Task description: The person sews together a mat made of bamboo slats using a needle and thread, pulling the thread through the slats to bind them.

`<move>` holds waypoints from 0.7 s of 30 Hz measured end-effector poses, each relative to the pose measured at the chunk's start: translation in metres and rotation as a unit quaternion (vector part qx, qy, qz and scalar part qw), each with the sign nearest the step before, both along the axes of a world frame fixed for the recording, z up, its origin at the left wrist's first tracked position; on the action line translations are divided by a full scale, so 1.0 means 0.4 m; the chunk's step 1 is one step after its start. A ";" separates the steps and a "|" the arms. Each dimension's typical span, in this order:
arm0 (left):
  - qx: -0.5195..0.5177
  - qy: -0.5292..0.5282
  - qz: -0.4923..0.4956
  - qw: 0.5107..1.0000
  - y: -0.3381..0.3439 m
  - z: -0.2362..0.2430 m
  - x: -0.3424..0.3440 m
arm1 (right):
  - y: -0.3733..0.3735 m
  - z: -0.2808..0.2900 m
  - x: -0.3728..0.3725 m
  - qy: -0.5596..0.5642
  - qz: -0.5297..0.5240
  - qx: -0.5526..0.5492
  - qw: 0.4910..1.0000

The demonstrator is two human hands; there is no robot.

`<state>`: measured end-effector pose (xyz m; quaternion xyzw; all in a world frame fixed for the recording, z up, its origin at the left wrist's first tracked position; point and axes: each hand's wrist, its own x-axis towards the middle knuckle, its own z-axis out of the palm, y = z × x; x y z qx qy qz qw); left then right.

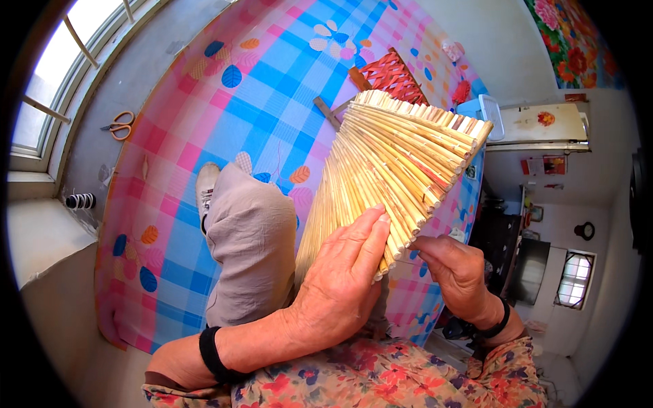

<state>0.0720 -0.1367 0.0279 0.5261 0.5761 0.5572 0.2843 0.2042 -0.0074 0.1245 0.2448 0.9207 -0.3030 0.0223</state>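
A fan-shaped mat of pale yellow stalks (388, 163) is before the person, slanting up over the lap to the right of one knee, its cut ends forming a stepped edge along the top and right. The left hand (340, 272) lies over the mat's near lower corner, fingers extended and side by side on the stalks; its thumb is hidden, so I cannot tell whether it clamps the mat. The right hand (452, 265) is at the right edge, fingers curled and thumb and forefinger drawn together by the stalk ends; whether they pinch anything cannot be told. A black wristband (214, 353) circles the left forearm, another the right wrist.

Beside the mat is a leg in grey trousers (252, 238), with a light shoe (206, 189) past the knee. Beneath spreads a pink-and-blue plaid sheet (183, 163) printed with leaves. Beyond the mat's top stands a stool with a red woven seat (391, 76), partly covered. On the grey ledge (146, 68) at left lie orange-handled scissors (121, 127), with a black-and-white striped roll (80, 201) nearer the person.
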 end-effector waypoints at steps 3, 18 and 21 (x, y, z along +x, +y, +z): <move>0.006 0.007 -0.001 1.000 0.003 -0.002 -0.005 | 0.000 0.000 -0.002 0.001 -0.002 -0.004 1.000; 0.007 0.021 0.003 1.000 0.012 0.001 -0.004 | 0.011 -0.014 -0.011 0.020 0.004 -0.010 1.000; 0.008 0.022 0.006 1.000 0.014 0.000 -0.003 | 0.018 -0.011 -0.015 0.010 0.008 -0.018 1.000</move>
